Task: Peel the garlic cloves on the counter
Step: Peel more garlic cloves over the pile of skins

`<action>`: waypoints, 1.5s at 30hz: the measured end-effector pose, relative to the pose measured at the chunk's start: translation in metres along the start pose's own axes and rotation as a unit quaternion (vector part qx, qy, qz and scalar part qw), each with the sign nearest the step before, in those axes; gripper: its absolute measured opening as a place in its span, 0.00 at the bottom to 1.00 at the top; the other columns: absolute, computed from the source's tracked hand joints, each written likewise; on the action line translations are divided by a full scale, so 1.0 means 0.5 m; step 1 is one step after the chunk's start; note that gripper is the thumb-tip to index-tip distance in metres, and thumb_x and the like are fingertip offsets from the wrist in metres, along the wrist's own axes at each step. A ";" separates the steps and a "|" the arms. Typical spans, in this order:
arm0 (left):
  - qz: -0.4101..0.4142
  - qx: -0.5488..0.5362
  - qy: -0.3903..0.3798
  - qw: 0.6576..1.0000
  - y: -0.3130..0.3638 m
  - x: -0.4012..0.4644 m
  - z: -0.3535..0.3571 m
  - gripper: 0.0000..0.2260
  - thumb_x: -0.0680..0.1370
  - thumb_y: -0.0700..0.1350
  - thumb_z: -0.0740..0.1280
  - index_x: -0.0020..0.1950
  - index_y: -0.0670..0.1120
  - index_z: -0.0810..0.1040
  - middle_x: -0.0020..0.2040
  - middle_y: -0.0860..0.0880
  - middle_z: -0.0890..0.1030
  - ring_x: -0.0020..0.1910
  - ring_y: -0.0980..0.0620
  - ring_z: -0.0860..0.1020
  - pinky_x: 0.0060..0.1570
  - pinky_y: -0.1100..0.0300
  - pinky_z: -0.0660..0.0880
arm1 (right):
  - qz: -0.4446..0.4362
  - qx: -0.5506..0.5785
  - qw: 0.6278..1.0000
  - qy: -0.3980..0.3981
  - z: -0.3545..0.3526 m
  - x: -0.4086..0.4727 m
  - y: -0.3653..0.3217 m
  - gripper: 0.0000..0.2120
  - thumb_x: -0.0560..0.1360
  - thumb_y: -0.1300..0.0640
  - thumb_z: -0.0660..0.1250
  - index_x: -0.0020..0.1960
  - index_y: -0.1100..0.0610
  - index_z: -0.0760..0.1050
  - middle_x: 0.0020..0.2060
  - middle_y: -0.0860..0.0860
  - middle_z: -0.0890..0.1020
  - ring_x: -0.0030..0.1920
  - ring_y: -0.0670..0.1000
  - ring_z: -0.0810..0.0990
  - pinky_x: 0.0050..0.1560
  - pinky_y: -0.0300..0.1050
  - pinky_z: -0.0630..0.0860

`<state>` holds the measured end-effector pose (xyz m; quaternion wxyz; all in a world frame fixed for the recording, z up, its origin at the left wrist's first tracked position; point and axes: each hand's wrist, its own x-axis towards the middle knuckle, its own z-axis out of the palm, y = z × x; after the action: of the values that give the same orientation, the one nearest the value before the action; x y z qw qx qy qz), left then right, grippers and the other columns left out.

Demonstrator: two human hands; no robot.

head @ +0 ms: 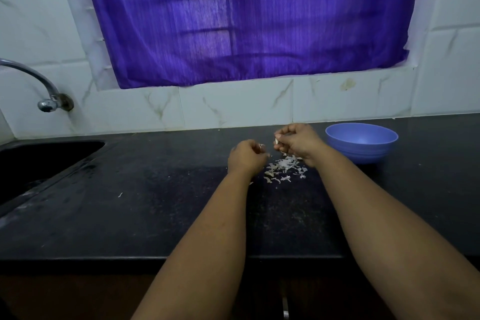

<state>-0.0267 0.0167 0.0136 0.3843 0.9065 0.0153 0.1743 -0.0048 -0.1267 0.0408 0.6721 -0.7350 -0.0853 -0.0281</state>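
My right hand is raised just above the black counter, fingers curled, pinching a pale garlic clove at its fingertips. To its left, my left hand is curled too and pinches a small whitish scrap of garlic skin. A scatter of white garlic peels lies on the counter below and between the two hands. Any further cloves are hidden or too small to tell apart from the peels.
A blue plastic bowl stands on the counter just right of my right hand. A dark sink is sunk into the counter at the left, with a metal tap on the tiled wall. A purple curtain hangs behind.
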 end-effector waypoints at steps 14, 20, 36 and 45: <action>0.024 -0.243 0.053 0.968 0.011 0.000 0.009 0.08 0.75 0.45 0.73 0.51 0.44 0.82 0.45 0.49 0.82 0.44 0.54 0.79 0.50 0.57 0.78 | -0.045 -0.087 0.995 -0.011 0.005 0.000 0.003 0.06 0.79 0.64 0.64 0.45 0.57 0.73 0.38 0.52 0.78 0.36 0.46 0.78 0.36 0.38 0.74; 0.032 -0.284 0.009 0.958 0.013 -0.002 0.016 0.04 0.78 0.38 0.68 0.50 0.40 0.82 0.40 0.46 0.83 0.34 0.56 0.79 0.42 0.60 0.78 | -0.032 -0.042 0.998 -0.029 0.012 -0.004 0.005 0.06 0.79 0.64 0.64 0.44 0.57 0.75 0.38 0.53 0.80 0.38 0.47 0.76 0.36 0.37 0.71; 0.041 -0.267 0.027 0.962 0.016 0.000 0.015 0.04 0.77 0.39 0.69 0.48 0.43 0.84 0.36 0.48 0.82 0.34 0.55 0.77 0.40 0.59 0.75 | -0.123 -0.142 0.980 0.071 0.004 -0.026 -0.018 0.11 0.68 0.64 0.73 0.49 0.59 0.77 0.34 0.55 0.85 0.36 0.52 0.83 0.33 0.40 0.78; 0.064 -0.220 0.065 0.971 0.013 0.002 0.013 0.07 0.76 0.42 0.70 0.52 0.42 0.84 0.44 0.45 0.85 0.42 0.51 0.81 0.47 0.56 0.79 | -0.121 -0.138 0.980 0.082 0.014 -0.035 -0.022 0.16 0.66 0.65 0.74 0.50 0.56 0.74 0.33 0.49 0.85 0.36 0.49 0.84 0.36 0.44 0.80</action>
<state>-0.0245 0.0077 0.0142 0.5604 0.7857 -0.0566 0.2558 -0.0244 -0.1203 0.0482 0.5604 -0.8003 -0.1135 -0.1803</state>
